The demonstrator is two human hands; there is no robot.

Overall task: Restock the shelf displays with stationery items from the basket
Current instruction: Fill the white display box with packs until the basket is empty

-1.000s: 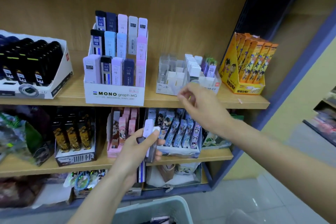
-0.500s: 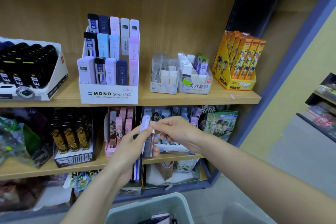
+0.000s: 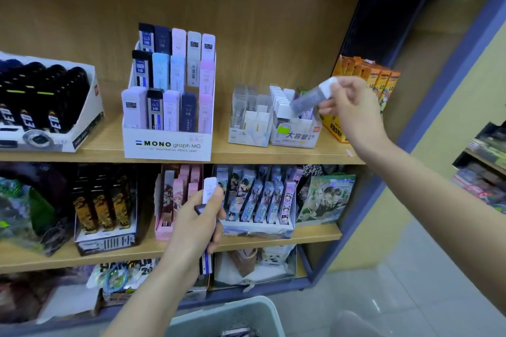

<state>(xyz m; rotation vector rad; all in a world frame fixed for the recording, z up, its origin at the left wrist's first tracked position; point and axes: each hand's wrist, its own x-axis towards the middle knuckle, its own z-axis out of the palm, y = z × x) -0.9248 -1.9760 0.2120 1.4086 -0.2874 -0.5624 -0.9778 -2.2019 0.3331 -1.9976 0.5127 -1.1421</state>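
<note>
My right hand (image 3: 349,107) pinches a clear lead case with a white cap (image 3: 310,97), tilted just above the white display box with a green sticker (image 3: 297,137) on the upper shelf. My left hand (image 3: 195,223) grips a small bundle of lead cases (image 3: 209,194) upright in front of the middle shelf; a white one sticks out at the top and a striped end shows below the fist. The tiered MONO display box (image 3: 167,145) stands to the left, filled with pastel and dark cases. The pale basket's (image 3: 227,314) rim shows at the bottom.
A tray of black cases (image 3: 43,107) sits at upper left, and an orange box (image 3: 364,82) stands behind my right hand. A clear divided box (image 3: 247,120) stands beside the stickered one. Cartoon-printed packs (image 3: 260,197) fill the middle shelf. The blue shelf frame (image 3: 427,107) rises on the right.
My right hand took one clear case from the bundle in my left hand and carried it up and right to the stickered box. My left hand stayed in place.
</note>
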